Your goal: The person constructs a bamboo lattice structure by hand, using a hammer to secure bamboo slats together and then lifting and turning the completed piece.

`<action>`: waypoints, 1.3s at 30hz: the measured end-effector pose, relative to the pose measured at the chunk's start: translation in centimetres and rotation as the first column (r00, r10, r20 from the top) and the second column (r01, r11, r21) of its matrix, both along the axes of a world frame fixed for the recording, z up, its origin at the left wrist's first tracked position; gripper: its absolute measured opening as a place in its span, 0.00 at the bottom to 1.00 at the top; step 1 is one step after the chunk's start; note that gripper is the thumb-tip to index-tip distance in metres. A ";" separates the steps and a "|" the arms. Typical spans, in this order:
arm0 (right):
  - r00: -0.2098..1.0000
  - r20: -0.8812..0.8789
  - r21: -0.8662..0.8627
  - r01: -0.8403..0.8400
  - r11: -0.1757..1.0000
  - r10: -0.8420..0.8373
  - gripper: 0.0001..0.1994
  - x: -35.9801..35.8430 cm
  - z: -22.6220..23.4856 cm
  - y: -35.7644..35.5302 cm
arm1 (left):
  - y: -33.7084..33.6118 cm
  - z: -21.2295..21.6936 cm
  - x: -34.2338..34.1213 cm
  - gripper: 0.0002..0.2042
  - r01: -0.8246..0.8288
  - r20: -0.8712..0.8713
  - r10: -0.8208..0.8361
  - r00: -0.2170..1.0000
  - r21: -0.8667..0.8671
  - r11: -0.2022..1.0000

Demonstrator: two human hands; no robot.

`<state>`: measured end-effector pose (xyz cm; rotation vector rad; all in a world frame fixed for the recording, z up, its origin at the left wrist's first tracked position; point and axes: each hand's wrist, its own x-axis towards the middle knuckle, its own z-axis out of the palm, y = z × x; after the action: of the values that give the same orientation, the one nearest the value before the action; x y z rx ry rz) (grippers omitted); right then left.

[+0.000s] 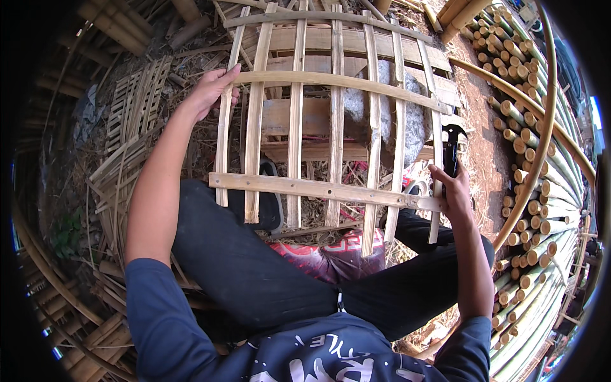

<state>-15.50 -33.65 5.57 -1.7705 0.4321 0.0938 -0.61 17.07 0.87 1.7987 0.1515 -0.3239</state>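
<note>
A lattice panel of split bamboo slats (305, 186) is held up in front of me, several long slats crossed by three cross strips. Small dark nail spots show along the nearest strip. The fingers of my left hand (213, 92) are closed round the leftmost slat, by the end of the middle cross strip. My right hand (454, 191) is at the panel's near right corner, its thumb next to the rightmost slat. A black hammer (452, 149) is gripped in that hand, head pointing away from me; part of its handle is hidden by the fingers.
Behind the panel lie a grey stone block (356, 105) and wooden planks (286, 114). Cut bamboo poles (534, 184) are stacked at the right, with a bent bamboo strip (546, 127) before them. Loose slats (127, 153) lie left. My bent legs (223, 235) are beneath the panel's near edge.
</note>
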 end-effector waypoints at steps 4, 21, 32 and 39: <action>1.000 0.009 -0.009 -0.002 1.000 0.002 0.19 0.1 -0.7 -0.7 | -0.2 -0.3 0.2 0.21 -0.034 -0.016 0.033 0.999 -0.040 0.999; 0.999 0.000 -0.033 -0.038 0.999 0.039 0.17 0.2 -1.0 -0.8 | 0.0 -0.7 0.7 0.23 -0.022 -0.003 0.021 1.000 -0.084 0.996; 1.000 0.018 0.052 -0.004 0.999 0.003 0.18 0.5 -2.3 -1.8 | -0.7 -0.5 0.5 0.21 -0.040 0.039 0.044 0.998 -0.083 0.996; 0.999 -0.004 0.095 -0.032 0.995 0.032 0.19 0.7 -2.6 -1.8 | 0.7 -1.8 0.9 0.24 -0.062 0.059 0.068 0.996 -0.099 0.993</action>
<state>-14.83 -35.41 2.94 -1.6845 0.3975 0.1397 0.28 17.73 -0.89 1.7020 0.1470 -0.2248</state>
